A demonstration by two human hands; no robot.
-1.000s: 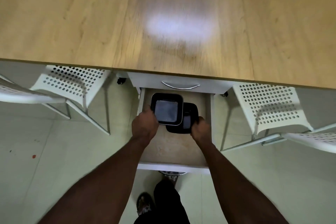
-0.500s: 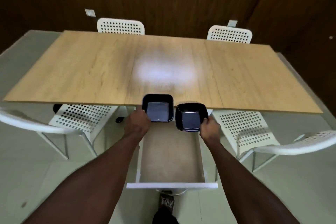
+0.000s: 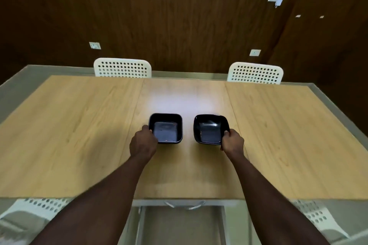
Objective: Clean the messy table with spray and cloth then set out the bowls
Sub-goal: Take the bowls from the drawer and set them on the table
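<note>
Our left hand (image 3: pixel 143 143) grips the near-left rim of one black square bowl (image 3: pixel 166 128), our right hand (image 3: pixel 232 142) pinches the near-right corner of the other bowl (image 3: pixel 211 128), both just beyond our knuckles at mid tabletop (image 3: pixel 79 125); each bowl shows tiny reddish specks inside

Wooden table (image 3: pixel 79 129), black bowl (image 3: pixel 165 127), second bowl (image 3: pixel 210 128) (apart)
</note>
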